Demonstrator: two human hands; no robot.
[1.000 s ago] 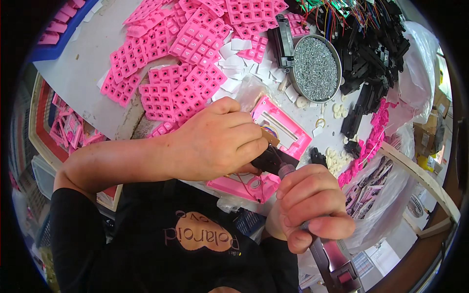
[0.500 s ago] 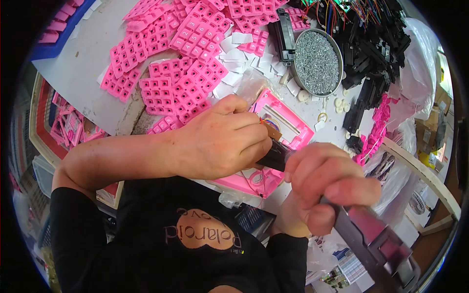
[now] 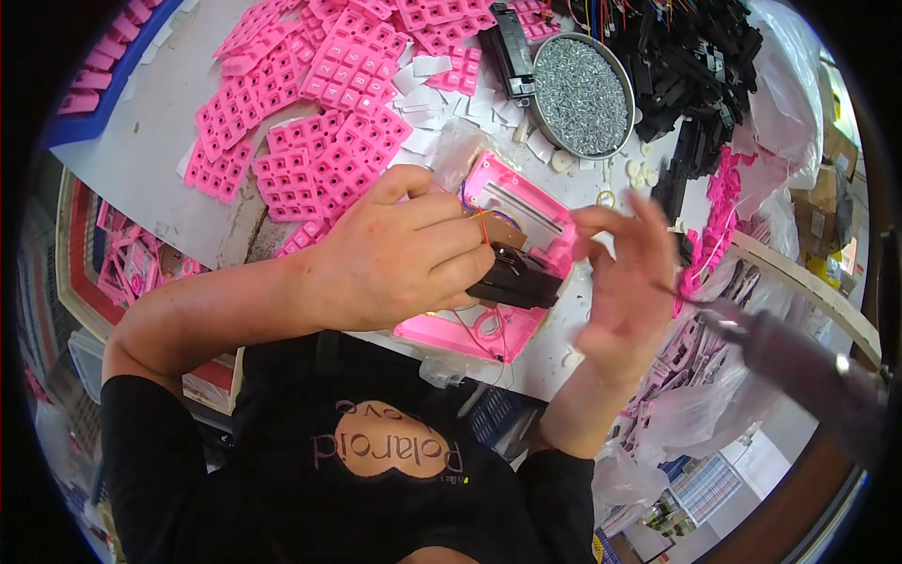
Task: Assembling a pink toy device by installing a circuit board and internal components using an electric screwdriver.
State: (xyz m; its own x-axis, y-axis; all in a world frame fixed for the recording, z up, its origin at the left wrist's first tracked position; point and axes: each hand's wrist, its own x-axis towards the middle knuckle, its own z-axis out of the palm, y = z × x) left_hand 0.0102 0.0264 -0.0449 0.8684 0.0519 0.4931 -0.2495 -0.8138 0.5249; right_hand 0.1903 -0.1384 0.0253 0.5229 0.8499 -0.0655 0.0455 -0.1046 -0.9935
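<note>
My left hand (image 3: 404,254) is closed on a black plastic housing (image 3: 519,279), steadying it over an opened pink casing (image 3: 536,193). Thin coloured wires (image 3: 493,221) run beside the fingers, and a brown board shows partly behind them. My right hand (image 3: 628,282), somewhat blurred, has its fingers spread and holds nothing; it is just right of the casing. A dark powered screwdriver (image 3: 808,367), also blurred, is to the right of that hand, its thin tip pointing back toward the wrist.
Pink keypads (image 3: 329,169) are heaped at the far left, near white paper slips (image 3: 423,103). A round tin of screws (image 3: 584,96) stands beyond the casing. Black plastic parts (image 3: 695,56) pile up at the far right. A red-edged crate (image 3: 89,273) of pink parts is at left.
My right hand has let go of the screwdriver and opened. The screwdriver has moved off to the right, away from the black housing. My left hand keeps its grip.
</note>
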